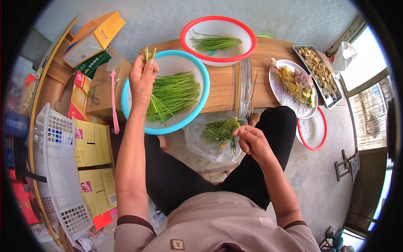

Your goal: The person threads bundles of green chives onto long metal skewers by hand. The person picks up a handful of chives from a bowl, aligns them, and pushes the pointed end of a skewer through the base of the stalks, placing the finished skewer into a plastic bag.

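Note:
My left hand [143,75] is raised at the left edge of the blue-rimmed basin [206,80], its fingers closed on a few green stalks [146,54] whose ends stick up. Long green stalks [176,94] fill much of that basin. Over my thigh, my right hand [253,141] has thumb and forefinger pinched near some thin green leaf tips; whether it holds any is unclear. Beside it, green trimmings [218,130] lie in a clear plastic bag [195,138] between my knees. A red-rimmed basin [217,20] behind holds a smaller bunch of green stalks [217,43].
Thin metal skewers [245,85] lie on the wooden table [217,94]. An oval plate [274,83] of skewered food and a metal tray [337,102] of brown pieces stand right. Cardboard boxes [104,75] and a white plastic basket [56,176] are left; a folding stool [348,165] stands right.

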The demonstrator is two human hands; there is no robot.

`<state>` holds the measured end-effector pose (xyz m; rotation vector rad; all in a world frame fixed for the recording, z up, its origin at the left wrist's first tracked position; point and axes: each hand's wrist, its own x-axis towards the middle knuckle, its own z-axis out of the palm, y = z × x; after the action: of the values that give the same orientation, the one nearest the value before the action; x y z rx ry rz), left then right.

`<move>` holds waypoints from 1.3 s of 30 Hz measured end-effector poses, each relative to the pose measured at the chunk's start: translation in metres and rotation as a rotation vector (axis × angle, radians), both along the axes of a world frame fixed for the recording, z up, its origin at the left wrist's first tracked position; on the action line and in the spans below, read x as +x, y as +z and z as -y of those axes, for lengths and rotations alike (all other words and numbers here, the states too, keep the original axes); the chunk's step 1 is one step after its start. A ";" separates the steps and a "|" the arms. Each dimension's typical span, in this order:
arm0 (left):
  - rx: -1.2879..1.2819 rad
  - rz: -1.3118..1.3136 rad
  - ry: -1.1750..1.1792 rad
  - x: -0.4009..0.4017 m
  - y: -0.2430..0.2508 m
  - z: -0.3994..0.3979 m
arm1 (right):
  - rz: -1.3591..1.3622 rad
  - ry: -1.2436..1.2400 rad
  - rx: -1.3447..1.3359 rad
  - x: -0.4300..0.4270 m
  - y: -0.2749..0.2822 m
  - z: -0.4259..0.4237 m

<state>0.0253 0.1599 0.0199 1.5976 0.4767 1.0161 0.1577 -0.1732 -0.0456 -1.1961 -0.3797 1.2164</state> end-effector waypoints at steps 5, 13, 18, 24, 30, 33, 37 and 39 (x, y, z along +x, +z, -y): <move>0.123 0.048 0.214 0.002 -0.002 -0.019 | 0.007 -0.011 -0.005 -0.004 0.002 -0.003; 0.331 0.181 0.441 0.004 0.036 -0.044 | -0.011 -0.037 0.003 -0.001 -0.002 -0.001; 0.443 0.343 0.500 -0.014 0.089 -0.029 | 0.005 -0.035 0.019 -0.002 0.000 -0.002; 0.830 0.477 0.630 -0.043 0.151 0.004 | 0.009 -0.038 0.017 -0.002 0.003 -0.003; 0.045 0.285 0.057 -0.027 0.110 0.086 | 0.114 -0.074 0.034 -0.013 0.037 0.006; -0.407 0.151 -0.187 -0.035 0.041 0.105 | 0.193 -0.026 0.035 -0.031 0.068 0.003; -0.708 0.144 -0.276 -0.036 0.002 0.133 | 0.286 0.075 0.036 -0.043 0.096 0.005; -0.795 0.130 -0.263 -0.033 -0.006 0.140 | 0.278 0.090 0.016 -0.046 0.100 0.007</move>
<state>-0.0072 0.0200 0.0139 0.8465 0.4844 0.6053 0.1112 -0.1804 0.0541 -1.3500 -0.6543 1.1231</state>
